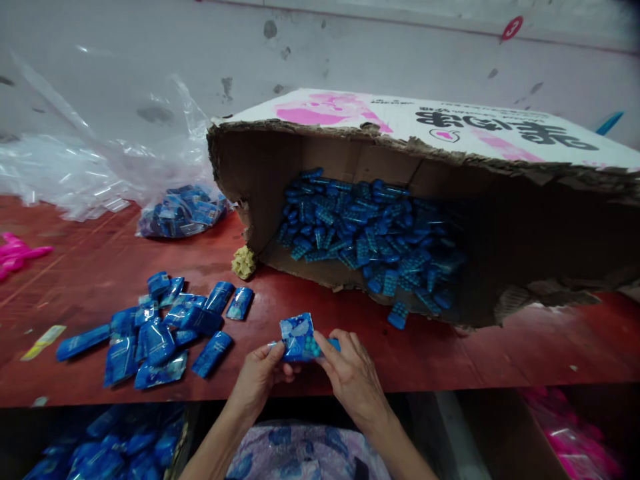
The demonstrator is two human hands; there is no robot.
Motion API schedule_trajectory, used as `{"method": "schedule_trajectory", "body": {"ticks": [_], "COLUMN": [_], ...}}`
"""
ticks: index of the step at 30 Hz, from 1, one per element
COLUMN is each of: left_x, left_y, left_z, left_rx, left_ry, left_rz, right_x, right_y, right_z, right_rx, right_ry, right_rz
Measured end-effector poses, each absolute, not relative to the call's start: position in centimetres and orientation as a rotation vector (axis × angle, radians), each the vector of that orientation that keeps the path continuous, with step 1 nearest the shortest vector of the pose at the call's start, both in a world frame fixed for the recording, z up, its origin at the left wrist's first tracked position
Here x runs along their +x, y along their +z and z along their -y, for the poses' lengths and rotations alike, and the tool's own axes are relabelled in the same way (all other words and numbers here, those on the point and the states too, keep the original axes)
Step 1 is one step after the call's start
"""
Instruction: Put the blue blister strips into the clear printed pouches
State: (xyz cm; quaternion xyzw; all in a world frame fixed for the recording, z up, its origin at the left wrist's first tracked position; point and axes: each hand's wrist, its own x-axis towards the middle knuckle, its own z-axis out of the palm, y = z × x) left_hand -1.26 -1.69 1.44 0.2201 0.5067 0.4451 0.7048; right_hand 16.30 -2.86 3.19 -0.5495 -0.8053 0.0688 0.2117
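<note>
Hands meeting on one blue packet [299, 338] at the table's near edge, about 6 o'clock in the view.

Left hand [260, 377] grips the packet's lower left with thumb and fingers closed on it; right hand [350, 373] pinches its right end, where teal pieces show through the film. The packet's long axis runs roughly 9 to 3 o'clock, lying between both hands and equally near each. At 9 o'clock of the hands, a loose heap of blue packets [155, 330] lies on the red table [500, 347]. At 1 o'clock, a torn cardboard box [430, 127] lies tipped on its side, its mouth spilling blue strips [370, 233]. At 11 o'clock, a clear plastic bag [183, 210] holds more packets. Below the table at 8 o'clock, a bin of packets [110, 447].
</note>
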Motion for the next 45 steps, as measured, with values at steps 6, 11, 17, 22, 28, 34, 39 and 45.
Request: {"method": "schedule_trajectory", "body": {"ticks": [6, 11, 17, 22, 28, 34, 39, 45], "left_x": [-1.2, -1.4, -1.5, -1.5, -1.0, 0.1, -0.4, -0.1], "left_y": [1.5, 1.7, 1.8, 1.7, 1.2, 1.7, 2.0, 2.0], "left_z": [1.7, 1.7, 1.6, 1.7, 1.7, 1.7, 1.4, 1.4], "left_rx": [0.496, 0.479, 0.439, 0.455, 0.474, 0.203, 0.174, 0.193], "left_ry": [1.015, 1.019, 1.077, 1.071, 1.083, 1.103, 1.091, 1.076], "left_rz": [-1.181, -1.204, -1.225, -1.243, -1.278, -1.084, -1.138, -1.040], "right_x": [15.9, 15.6, 15.4, 15.4, 15.1, 13.7, 13.6, 13.2], "right_y": [3.2, 3.1, 3.3, 3.3, 2.6, 0.7, 0.4, 0.7], "right_z": [3.1, 3.3, 3.2, 3.3, 3.6, 4.3, 4.7, 4.3], "right_rx": [-1.565, -1.571, -1.555, -1.575, -1.535, -1.530, -1.338, -1.321], "right_ry": [0.135, 0.111, 0.147, 0.178, 0.168, 0.237, 0.646, 0.907], "right_rz": [2.259, 2.228, 2.227, 2.229, 2.217, 2.066, 1.925, 1.611]}}
